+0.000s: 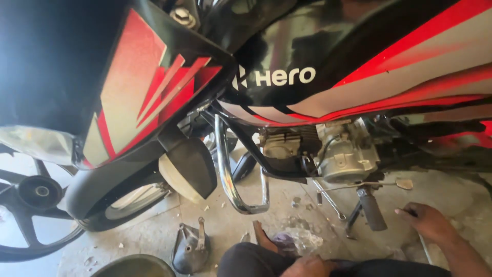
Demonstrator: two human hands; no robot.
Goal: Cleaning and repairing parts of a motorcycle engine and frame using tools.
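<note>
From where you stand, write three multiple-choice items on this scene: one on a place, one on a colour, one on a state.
1. Where does the right hand rest?
A. on the floor by the footpeg
B. on the fuel tank
C. on the front wheel

2. What colours is the fuel tank?
A. blue and white
B. black, red and grey
C. green and yellow

3. What does the left hand hold?
A. a hammer
B. a spanner
C. nothing visible

Answers: 1 A, its fingers lie on the concrete beside the peg; 2 B, the panel shows those stripes; 3 C, it rests on the knee.
</note>
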